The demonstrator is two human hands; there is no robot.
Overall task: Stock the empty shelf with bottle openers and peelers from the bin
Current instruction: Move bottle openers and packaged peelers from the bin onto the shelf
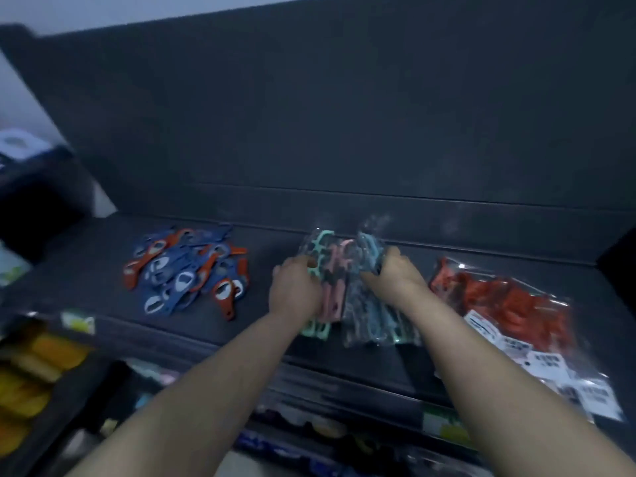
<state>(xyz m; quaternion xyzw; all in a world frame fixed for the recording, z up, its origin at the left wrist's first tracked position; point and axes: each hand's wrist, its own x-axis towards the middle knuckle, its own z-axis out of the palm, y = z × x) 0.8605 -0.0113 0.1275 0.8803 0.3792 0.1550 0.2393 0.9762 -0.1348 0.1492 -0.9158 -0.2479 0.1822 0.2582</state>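
A dark shelf (309, 342) runs across the view. On its left part lies a loose pile of blue and red bottle openers (187, 270). In the middle lies a batch of pastel peelers in clear bags (347, 294), mint, pink and light blue. My left hand (296, 287) grips the left side of this batch, over the mint and pink ones. My right hand (395, 273) grips its right side, over the blue ones. A clear bag of red items with white tags (509, 315) lies on the shelf's right part.
The shelf's dark back panel (344, 115) rises behind everything. Lower shelves hold yellow goods (31, 376) at the left and mixed packaged goods (309, 428) below. A dark box (38, 194) stands at the far left. The picture is blurred.
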